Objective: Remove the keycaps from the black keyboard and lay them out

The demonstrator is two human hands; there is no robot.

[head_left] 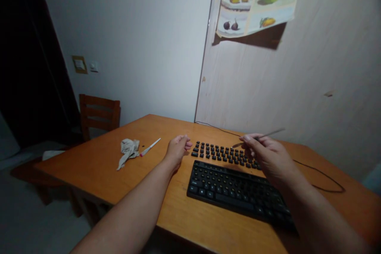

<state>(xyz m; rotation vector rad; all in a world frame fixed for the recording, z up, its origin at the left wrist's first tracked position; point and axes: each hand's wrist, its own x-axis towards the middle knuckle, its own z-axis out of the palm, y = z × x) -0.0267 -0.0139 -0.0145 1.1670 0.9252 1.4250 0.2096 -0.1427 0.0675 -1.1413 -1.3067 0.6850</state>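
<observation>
A black keyboard (235,190) lies on the wooden table (98,174) in front of me. Beyond it, several loose black keycaps (222,153) sit in rows on the wood. My right hand (266,156) hovers over the right end of those rows, fingers pinched on a thin metal tool (262,135) whose tip points down-left at the keycaps. My left hand (177,147) rests on the table just left of the keycap rows, loosely curled into a fist; whether anything is inside it is hidden.
A crumpled grey cloth (128,149) and a white pen-like stick with a pink end (150,147) lie on the left of the table. The keyboard's black cable (324,176) loops off to the right. A wooden chair (99,115) stands behind the far left corner.
</observation>
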